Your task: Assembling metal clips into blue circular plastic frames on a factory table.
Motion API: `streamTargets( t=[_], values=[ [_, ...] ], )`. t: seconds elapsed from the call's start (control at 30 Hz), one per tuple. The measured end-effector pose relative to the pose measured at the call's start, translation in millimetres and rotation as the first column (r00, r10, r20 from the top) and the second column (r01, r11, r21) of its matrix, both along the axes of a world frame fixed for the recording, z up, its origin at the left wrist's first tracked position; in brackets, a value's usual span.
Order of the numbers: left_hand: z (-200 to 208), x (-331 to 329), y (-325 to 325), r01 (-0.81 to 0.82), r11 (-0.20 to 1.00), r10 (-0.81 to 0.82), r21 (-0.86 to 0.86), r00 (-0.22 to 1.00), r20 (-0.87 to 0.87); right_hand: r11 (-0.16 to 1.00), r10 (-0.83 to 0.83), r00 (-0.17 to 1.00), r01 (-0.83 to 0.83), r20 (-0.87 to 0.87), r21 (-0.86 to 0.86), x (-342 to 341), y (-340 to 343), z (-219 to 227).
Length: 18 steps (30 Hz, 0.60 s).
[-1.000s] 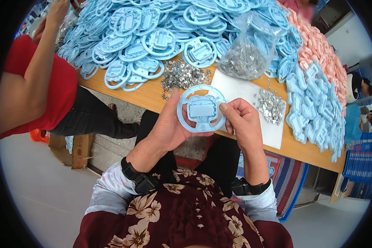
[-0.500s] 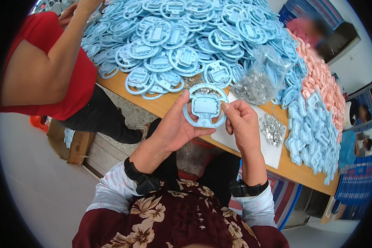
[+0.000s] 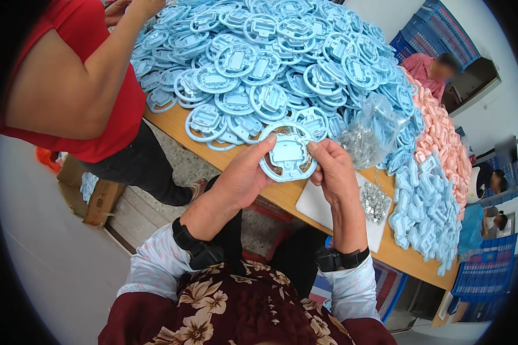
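Gripping blue wheel by rim from both sides, apparently for steadiness: left hand lays thumb on top, fingers hidden beneath; right hand pinches opposite edge. Wheel is above table; silvery bits near right hand, seemingly for easy reach.

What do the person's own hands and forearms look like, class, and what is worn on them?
The left hand and right hand are gloveless. Each wrist has a black band with a boxy black module. Pale, faintly patterned sleeves cover the forearms, meeting dark maroon fabric higher up.
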State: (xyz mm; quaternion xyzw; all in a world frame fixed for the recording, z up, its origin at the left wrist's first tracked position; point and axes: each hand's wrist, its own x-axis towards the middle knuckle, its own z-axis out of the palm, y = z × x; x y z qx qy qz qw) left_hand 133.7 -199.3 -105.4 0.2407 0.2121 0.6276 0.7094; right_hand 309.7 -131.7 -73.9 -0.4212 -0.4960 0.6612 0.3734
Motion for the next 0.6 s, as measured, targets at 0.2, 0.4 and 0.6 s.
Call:
streamTargets(
  t=[0.2,0.4,0.6],
  values=[
    [4.7,-10.9,-2.1,0.016,0.997,-0.013,-0.081,0.999,0.037,0.992,0.014,0.995,-0.026,0.094,0.126,-10.4,-1.7,5.3],
    [1.5,-18.0,-2.8,0.013,0.998,-0.006,-0.061,0.994,0.11,0.982,0.014,0.988,-0.044,0.156,0.185,-19.2,-1.0,10.5],
    [0.1,-21.0,-1.3,0.024,0.999,-0.022,-0.029,0.998,0.06,0.997,0.067,0.998,-0.068,0.013,0.024,-17.2,9.8,4.4]
  ],
)
